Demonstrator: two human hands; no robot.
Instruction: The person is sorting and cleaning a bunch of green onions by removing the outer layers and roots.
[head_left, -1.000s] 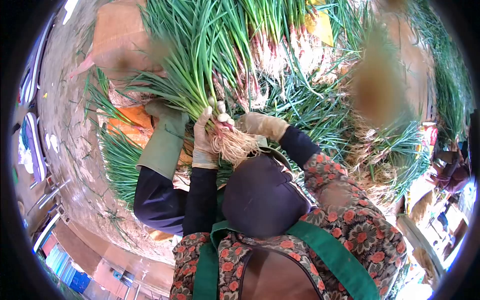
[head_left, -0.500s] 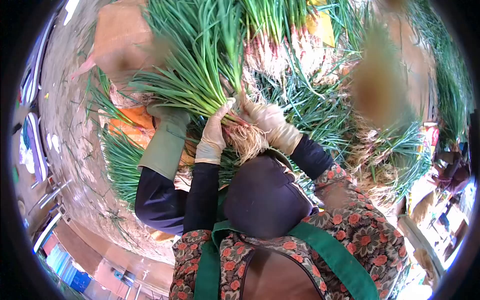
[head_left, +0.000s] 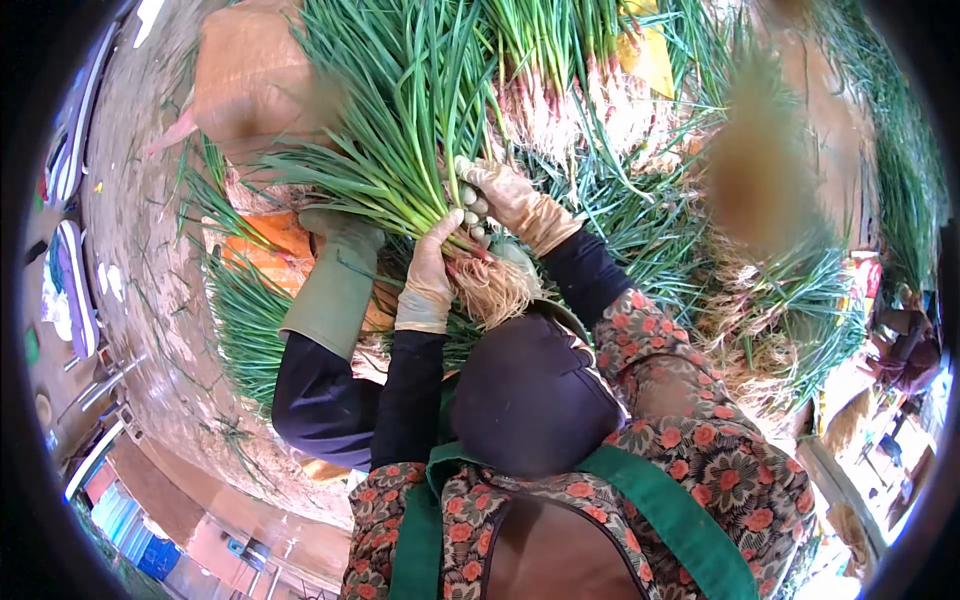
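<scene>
My left hand [head_left: 428, 280], in a pale glove, is closed around a bunch of spring onions [head_left: 415, 205] near the white bases. The bunch's stringy roots [head_left: 492, 290] hang toward me, and its green leaves spread up and to the left. My gloved right hand [head_left: 508, 200] is just right of the bunch, its fingers curled against the stalks above the left hand. The fingers seem to grip some of those stalks, though exactly which ones is hidden.
Ahead lie trimmed-looking spring onions with pinkish bases [head_left: 540, 105]. Loose greens [head_left: 630, 240] cover the ground to the right, beside a rooty heap [head_left: 745, 310]. A tan sack-like bundle [head_left: 250, 75] is at upper left; a green boot [head_left: 335, 285] stands near my left hand.
My right hand has shifted left and slightly up, from the bases at the bunch's right side to its stalks, with fingers now curled there. The left hand keeps its hold, nearly still.
</scene>
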